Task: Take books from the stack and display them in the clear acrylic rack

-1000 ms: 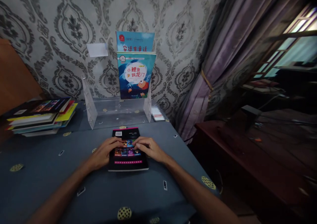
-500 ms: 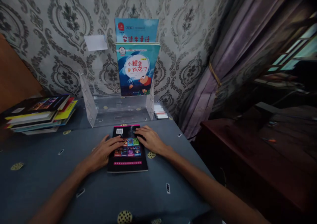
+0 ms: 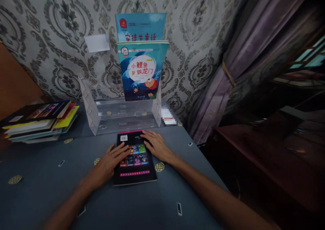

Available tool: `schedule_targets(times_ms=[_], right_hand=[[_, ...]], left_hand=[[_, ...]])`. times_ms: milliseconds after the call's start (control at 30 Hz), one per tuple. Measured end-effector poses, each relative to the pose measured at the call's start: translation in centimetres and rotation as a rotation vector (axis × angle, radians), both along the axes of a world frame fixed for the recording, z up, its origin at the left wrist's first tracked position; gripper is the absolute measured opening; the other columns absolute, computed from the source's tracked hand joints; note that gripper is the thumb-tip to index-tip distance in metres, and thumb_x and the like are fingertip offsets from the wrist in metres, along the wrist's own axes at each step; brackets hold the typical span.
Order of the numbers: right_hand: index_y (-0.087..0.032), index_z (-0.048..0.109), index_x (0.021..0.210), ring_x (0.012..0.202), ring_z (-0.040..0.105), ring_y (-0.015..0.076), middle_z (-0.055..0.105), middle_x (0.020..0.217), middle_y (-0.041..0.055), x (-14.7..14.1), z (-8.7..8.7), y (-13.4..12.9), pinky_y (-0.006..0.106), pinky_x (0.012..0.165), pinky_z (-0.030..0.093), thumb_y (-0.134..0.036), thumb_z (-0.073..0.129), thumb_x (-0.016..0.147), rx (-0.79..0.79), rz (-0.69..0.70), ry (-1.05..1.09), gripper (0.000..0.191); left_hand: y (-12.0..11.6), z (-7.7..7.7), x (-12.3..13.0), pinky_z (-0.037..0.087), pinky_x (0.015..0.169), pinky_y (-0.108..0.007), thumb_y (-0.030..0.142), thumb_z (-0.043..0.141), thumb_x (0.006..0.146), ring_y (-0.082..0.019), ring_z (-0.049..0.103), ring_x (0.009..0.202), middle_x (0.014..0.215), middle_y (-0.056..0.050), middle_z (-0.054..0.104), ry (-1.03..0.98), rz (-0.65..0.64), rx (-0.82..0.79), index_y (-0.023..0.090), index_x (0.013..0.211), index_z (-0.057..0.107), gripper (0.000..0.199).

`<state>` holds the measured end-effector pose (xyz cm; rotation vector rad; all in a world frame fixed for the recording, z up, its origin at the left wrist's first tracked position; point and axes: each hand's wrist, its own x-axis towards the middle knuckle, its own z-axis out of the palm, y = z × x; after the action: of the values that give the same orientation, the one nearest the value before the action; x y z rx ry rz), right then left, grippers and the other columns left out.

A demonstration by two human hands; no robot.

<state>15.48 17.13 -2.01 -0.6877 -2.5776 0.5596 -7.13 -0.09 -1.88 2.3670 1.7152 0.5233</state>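
Note:
A black book (image 3: 134, 172) lies flat on the table, its barcode near the upper left corner and rows of small colourful pictures on its cover. My left hand (image 3: 111, 160) rests over its left edge, fingers spread on the cover. On the upper right part of the book lie the fingers of my right hand (image 3: 156, 146), slightly apart. Behind the book stands a clear acrylic rack (image 3: 90, 104), with a blue fish-picture book (image 3: 142, 70) upright on it. Another blue book (image 3: 142, 26) shows above and behind that one.
At the left of the blue-grey table (image 3: 38, 182) is a stack of books (image 3: 38, 121). A partly pixelated white item (image 3: 169, 117) lies right of the rack. Beyond the table's right edge are a purple curtain (image 3: 215, 98) and dark red furniture (image 3: 266, 165).
The view has moved slightly closer, so the rack and books look a little larger. Both hands remain on the black book in nearly the same places.

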Motion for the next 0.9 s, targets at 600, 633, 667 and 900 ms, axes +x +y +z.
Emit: schedule_targets(times_ms=[600,633,667,900], right_hand=[[-0.021,0.057,0.137,0.139,0.045,0.0272,0.054,0.145,0.0145,0.6,-0.5,0.9,0.053,0.111,0.037,-0.037,0.045,0.1,0.018,0.006,0.011,0.042],[-0.021,0.057,0.137,0.139,0.045,0.0272,0.054,0.145,0.0147,0.6,-0.6,0.9,0.053,0.112,0.036,-0.037,0.045,0.1,0.016,0.011,0.013,0.041],[-0.021,0.057,0.137,0.139,0.045,0.0269,0.055,0.145,0.0147,0.6,-0.6,1.0,0.053,0.112,0.036,-0.036,0.046,0.1,0.013,0.019,0.016,0.041],[-0.018,0.06,0.133,0.139,0.045,0.0268,0.056,0.143,0.0146,0.6,-0.8,1.1,0.051,0.112,0.037,-0.029,0.048,0.098,-0.038,0.013,0.038,0.038]], left_hand=[[-0.4,1.2,2.3,0.026,0.118,-0.063,0.041,0.042,0.101,-0.027,0.037,0.145,0.154,-0.009,0.044,0.174,0.092,0.023,0.026,0.145,0.046,0.047],[-0.6,1.3,3.1,0.027,0.118,-0.061,0.051,0.045,0.099,-0.028,0.037,0.145,0.155,-0.01,0.043,0.183,0.07,0.034,0.025,0.146,0.046,0.053],[-0.9,1.3,3.8,0.028,0.119,-0.06,0.058,0.047,0.095,-0.029,0.036,0.145,0.156,-0.01,0.041,0.193,0.032,0.042,0.025,0.147,0.044,0.061],[-1.4,0.4,7.1,0.035,0.116,-0.054,0.052,0.039,0.101,-0.028,0.037,0.145,0.153,-0.007,0.046,0.313,-0.072,0.159,0.023,0.149,0.04,0.056]])
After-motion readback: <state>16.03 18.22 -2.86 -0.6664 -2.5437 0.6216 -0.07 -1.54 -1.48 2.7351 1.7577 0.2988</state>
